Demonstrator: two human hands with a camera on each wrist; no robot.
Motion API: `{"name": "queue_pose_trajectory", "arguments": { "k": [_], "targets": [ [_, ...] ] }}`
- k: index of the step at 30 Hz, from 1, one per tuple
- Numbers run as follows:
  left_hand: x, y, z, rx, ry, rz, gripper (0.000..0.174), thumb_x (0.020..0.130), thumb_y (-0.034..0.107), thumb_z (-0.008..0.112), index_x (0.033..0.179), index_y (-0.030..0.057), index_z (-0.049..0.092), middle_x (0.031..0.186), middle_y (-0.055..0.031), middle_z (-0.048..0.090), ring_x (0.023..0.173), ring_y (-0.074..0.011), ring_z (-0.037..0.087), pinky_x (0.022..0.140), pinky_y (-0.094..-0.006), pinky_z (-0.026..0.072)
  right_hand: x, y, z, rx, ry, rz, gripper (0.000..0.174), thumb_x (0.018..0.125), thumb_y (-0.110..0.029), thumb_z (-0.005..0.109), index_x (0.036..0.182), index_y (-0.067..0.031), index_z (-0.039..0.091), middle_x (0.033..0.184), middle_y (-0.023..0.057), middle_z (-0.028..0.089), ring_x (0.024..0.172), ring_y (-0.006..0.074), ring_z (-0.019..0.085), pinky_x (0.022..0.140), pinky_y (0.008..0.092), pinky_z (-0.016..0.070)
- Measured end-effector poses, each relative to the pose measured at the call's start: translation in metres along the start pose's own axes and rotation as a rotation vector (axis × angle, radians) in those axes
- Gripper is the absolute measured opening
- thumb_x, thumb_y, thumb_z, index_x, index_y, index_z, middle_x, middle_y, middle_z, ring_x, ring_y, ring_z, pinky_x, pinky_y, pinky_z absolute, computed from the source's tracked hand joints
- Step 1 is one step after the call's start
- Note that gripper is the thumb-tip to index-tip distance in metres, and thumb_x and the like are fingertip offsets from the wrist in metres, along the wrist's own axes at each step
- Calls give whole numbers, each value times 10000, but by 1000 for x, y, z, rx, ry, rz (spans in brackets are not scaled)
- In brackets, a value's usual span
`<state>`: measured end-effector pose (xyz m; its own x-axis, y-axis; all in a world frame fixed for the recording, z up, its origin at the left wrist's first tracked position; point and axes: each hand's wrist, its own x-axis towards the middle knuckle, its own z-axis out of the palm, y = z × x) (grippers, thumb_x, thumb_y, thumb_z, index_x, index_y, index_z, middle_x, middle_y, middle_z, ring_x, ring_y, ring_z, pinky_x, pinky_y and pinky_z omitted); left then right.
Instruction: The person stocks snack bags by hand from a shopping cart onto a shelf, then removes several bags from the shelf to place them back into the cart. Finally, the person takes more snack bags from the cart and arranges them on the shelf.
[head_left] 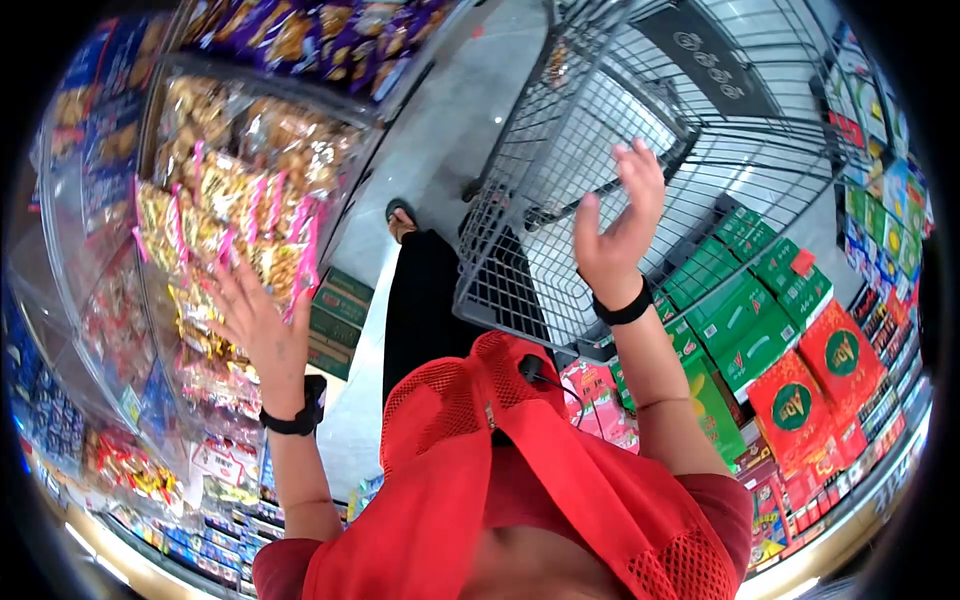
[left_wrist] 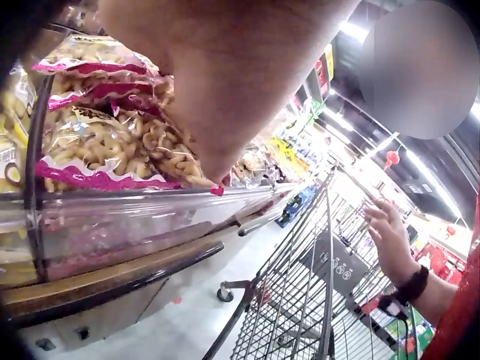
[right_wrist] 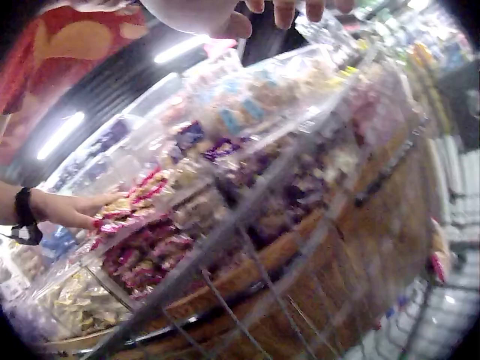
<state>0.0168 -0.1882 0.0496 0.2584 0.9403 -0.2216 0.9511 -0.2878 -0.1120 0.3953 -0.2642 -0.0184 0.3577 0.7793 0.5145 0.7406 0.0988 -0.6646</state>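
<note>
My left hand (head_left: 258,325) lies with fingers spread and fairly straight over pink-edged snack bags (head_left: 240,200) in a shelf bin. In the left wrist view, that hand (left_wrist: 225,75) fills the top, beside clear bags of curled snacks (left_wrist: 94,146); its fingertips are hidden. From the side, the right wrist view has the left hand (right_wrist: 67,210) against the bags (right_wrist: 150,247). My right hand (head_left: 625,220), empty and with fingers loosely extended, is raised over the grey wire cart (head_left: 560,250). Part of it (right_wrist: 247,15) shows at the top of the right wrist view.
Purple snack bags (head_left: 320,40) fill the bin ahead. Green boxes (head_left: 735,310) and red boxes (head_left: 790,410) are stacked at the right, beyond the cart. Grey floor (head_left: 430,130) runs between bins and cart. A clear plastic panel (head_left: 80,230) stands at the left.
</note>
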Motion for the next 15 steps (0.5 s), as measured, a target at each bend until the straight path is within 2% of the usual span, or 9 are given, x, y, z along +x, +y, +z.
{"name": "queue_pose_trajectory", "arguments": {
  "k": [3,5,7,9,10,11,12,14,15],
  "targets": [
    [-9,11,-9,-57,132,21,958,842,454,658,1500,-14,140,1557,-241,151,1437,-442,104,1108,-652,57,-32,74,-18,-278,-65,332,507,774,-58,641,1258,-3,498,1215,221,549,1164,416,494,1030,479,360],
    [-13,23,-8,-146,227,62,952,866,481,627,1492,-36,130,1546,-261,158,1432,-449,112,1123,-623,74,-56,140,-4,-414,-246,350,535,785,-85,655,1272,30,468,1230,248,522,1149,429,487,989,466,397],
    [-31,42,-1,-254,278,103,942,886,504,597,1486,-49,125,1537,-278,160,1427,-458,123,1137,-591,95,-55,188,32,-282,-271,358,586,808,-132,680,1312,31,431,1201,259,536,1130,429,505,981,448,418],
    [-54,54,17,-318,184,91,921,900,497,581,1486,-44,121,1532,-281,165,1422,-462,138,1139,-579,112,-56,237,93,-295,-364,580,665,780,-239,723,1318,11,423,1229,281,514,1106,434,530,943,457,458],
    [-65,60,21,-347,141,77,911,907,494,573,1487,-42,119,1530,-283,168,1419,-464,146,1140,-573,120,-52,251,117,-291,-372,524,677,768,-310,742,1282,5,434,1227,282,519,1066,441,557,888,471,496],
    [-72,69,17,-342,64,44,896,912,477,568,1491,-33,112,1529,-282,167,1414,-471,152,1136,-580,124,-45,259,137,-259,-397,520,590,780,-300,724,1216,-2,460,1168,285,559,1010,449,584,835,494,512],
    [-76,76,18,-375,62,62,861,916,450,568,1493,-22,136,1526,-280,176,1414,-467,159,1135,-577,127,-46,282,159,-277,-529,572,487,797,-263,692,1158,-10,484,1037,269,622,935,454,608,803,506,519],
    [-86,78,11,-445,7,67,822,913,419,577,1484,-19,180,1520,-276,199,1414,-460,168,1135,-572,134,-45,300,176,-233,-404,700,352,820,-205,635,1083,6,534,909,257,652,876,467,615,783,509,518],
    [-90,78,8,-428,5,79,759,921,371,574,1466,-24,223,1510,-269,231,1410,-452,190,1133,-565,153,-42,298,174,-264,-304,739,296,829,-188,617,1032,18,553,862,230,660,840,421,641,733,475,527]
  ]
}}
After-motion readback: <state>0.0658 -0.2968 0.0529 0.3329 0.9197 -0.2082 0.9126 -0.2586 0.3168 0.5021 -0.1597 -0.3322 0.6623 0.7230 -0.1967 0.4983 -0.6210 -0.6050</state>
